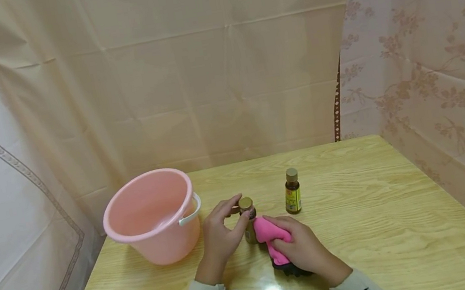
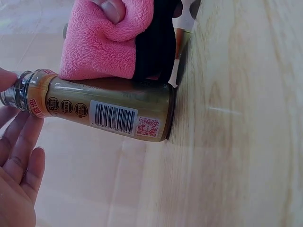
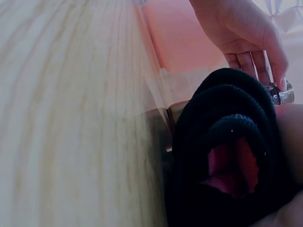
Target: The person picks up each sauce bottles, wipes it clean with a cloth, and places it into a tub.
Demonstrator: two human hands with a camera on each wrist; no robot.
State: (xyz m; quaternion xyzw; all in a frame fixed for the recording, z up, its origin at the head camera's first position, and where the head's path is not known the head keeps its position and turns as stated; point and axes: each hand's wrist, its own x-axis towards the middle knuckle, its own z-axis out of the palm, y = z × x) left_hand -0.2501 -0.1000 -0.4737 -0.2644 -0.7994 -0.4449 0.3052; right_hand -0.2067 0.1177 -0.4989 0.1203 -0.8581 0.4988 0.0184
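A gold-labelled glass bottle (image 2: 113,106) with a gold cap (image 1: 245,202) stands upright on the table. My left hand (image 1: 223,235) pinches its neck between thumb and fingers. Bunched in my right hand (image 1: 301,245) is a pink cloth (image 1: 272,237) with a black border (image 3: 227,118), pressed against the bottle's side. In the left wrist view the cloth covers part of the label, while a barcode and red QR code face the camera. Behind the right hand stands a second, brown bottle (image 1: 292,194) with a yellow label and gold cap, untouched.
A pink bucket (image 1: 171,248) with a white handle (image 1: 191,215) stands on the left of the wooden table (image 1: 386,222). A beige curtain (image 1: 202,68) hangs behind the table, and a floral curtain (image 1: 441,81) runs along its right side.
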